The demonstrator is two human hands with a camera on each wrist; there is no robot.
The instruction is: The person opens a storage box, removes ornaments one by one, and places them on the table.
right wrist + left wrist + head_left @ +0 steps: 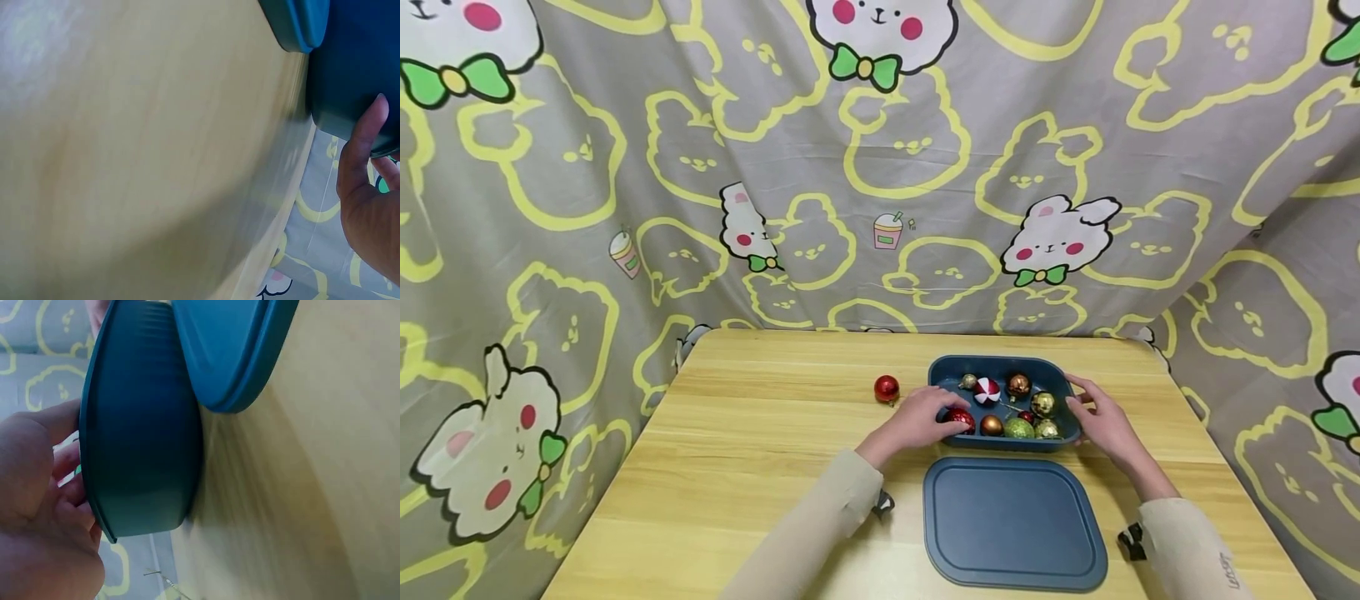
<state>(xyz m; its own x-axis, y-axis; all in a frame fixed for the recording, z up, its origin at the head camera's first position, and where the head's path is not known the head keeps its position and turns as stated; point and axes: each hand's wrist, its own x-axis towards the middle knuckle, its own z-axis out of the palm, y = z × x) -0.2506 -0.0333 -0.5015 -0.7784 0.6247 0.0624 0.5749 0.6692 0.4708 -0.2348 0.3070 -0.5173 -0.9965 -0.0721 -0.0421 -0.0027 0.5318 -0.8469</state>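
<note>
At the left, in the head view, a shiny red bauble (886,389) lies alone on the wooden table (722,450), near a person's left hand (921,419). That hand reaches over the near left corner of a dark blue box (1000,444), its fingers and thumb bent about a red glittery ball (961,422) inside. The left wrist view shows fingers passing behind the rim and the box's plain outer wall, but hides the ball, so I cannot tell whether they pinch it.

Only the head view looks into the box, which stands open on the table. From left to right along its far side lie a small pale gold ball (968,381), a red-and-white swirled ball (987,390) and a copper ball (1018,384). Along the near side, right of the red glittery one, come a matte orange-brown ball (992,426), a green glitter ball (1019,428) and a crinkled gold ball (1047,429), with a faceted gold ball (1042,404) behind.

Below the box, flat on the table, rests a matching blue lid (1015,525).

At the far right, the right hand (1102,423) grips the box's end; the right wrist view adds one digit against the outer wall, others beyond the rim.
</note>
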